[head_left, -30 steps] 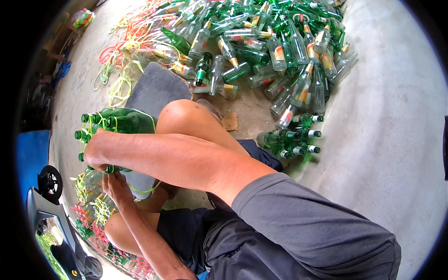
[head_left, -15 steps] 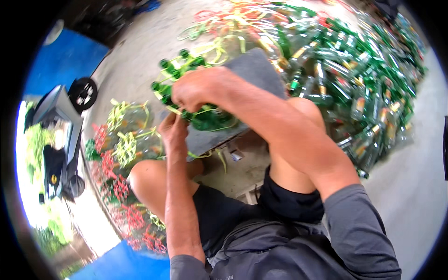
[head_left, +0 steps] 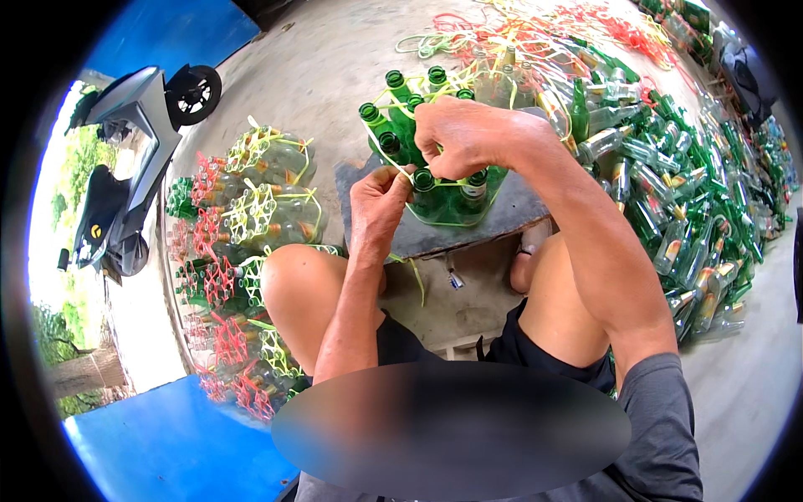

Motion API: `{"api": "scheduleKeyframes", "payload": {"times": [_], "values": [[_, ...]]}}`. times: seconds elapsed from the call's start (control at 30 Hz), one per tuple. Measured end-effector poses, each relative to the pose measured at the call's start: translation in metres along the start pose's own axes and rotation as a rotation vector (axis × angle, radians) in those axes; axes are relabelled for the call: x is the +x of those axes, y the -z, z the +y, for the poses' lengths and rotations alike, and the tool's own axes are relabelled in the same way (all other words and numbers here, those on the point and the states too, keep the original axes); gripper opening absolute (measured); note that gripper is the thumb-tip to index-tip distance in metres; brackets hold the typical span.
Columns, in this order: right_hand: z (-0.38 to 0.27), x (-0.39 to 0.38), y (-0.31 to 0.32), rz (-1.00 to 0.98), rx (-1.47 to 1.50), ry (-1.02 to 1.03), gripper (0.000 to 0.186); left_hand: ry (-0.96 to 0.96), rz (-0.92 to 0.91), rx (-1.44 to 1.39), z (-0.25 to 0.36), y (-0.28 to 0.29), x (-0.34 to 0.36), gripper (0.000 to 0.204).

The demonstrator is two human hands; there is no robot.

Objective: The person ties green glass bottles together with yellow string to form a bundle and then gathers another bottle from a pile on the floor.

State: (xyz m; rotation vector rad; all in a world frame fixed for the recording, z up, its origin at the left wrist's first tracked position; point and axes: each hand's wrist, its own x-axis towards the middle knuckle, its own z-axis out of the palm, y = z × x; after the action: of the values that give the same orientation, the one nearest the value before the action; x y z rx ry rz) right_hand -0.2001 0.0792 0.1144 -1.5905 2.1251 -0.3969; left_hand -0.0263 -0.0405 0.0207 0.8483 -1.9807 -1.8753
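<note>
A cluster of upright green glass bottles [head_left: 431,201] stands on a dark slab [head_left: 368,238] between my knees. A pale yellow-green plastic strap [head_left: 386,156] runs around and between the bottle necks. At the near left of the cluster, my left hand [head_left: 378,207] pinches the strap between thumb and fingertips. Over the middle of the cluster is my right hand [head_left: 460,138], its fingers curled into a fist and its knuckles hiding several necks. Whatever those fingers grip is hidden from view. A loose strap end [head_left: 418,280] hangs below the slab's near edge.
Strapped bundles of bottles [head_left: 280,213] line the left side, beside my knee. A large heap of loose bottles [head_left: 661,192] spreads across the right, with tangled red and yellow straps [head_left: 577,29] behind. A motor scooter [head_left: 138,159] stands far left, near blue panels [head_left: 192,448].
The head view has turned, so the bottles and slab now sit further right in it. My hands have drawn a little further apart, both still at the cluster.
</note>
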Motion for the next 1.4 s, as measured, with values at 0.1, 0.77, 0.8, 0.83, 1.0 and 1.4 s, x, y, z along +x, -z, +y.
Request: {"api": "scheduleKeyframes", "payload": {"times": [0.1,0.77,0.8,0.83,1.0,1.4], "values": [[-0.004,-0.005,0.003,0.028,-0.071,-0.004,0.018,0.002,-0.006,0.028,0.0,0.001,-0.002,0.029],[-0.012,-0.036,0.011,0.397,-0.294,0.022,0.027,-0.082,-0.053,0.018,0.003,0.004,-0.007,0.021],[-0.008,-0.034,0.008,0.433,-0.308,0.026,0.026,-0.079,-0.058,0.018,0.004,0.004,-0.007,0.021],[-0.005,-0.033,0.007,0.47,-0.321,0.03,0.026,-0.076,-0.057,0.015,0.005,0.003,-0.008,0.021],[0.008,-0.026,0.004,0.427,-0.362,-0.015,0.015,-0.065,-0.038,0.003,0.005,0.002,-0.01,0.022],[0.014,-0.015,0.007,0.346,-0.226,-0.129,0.017,-0.068,-0.048,-0.019,0.009,-0.002,-0.013,0.023]]}}
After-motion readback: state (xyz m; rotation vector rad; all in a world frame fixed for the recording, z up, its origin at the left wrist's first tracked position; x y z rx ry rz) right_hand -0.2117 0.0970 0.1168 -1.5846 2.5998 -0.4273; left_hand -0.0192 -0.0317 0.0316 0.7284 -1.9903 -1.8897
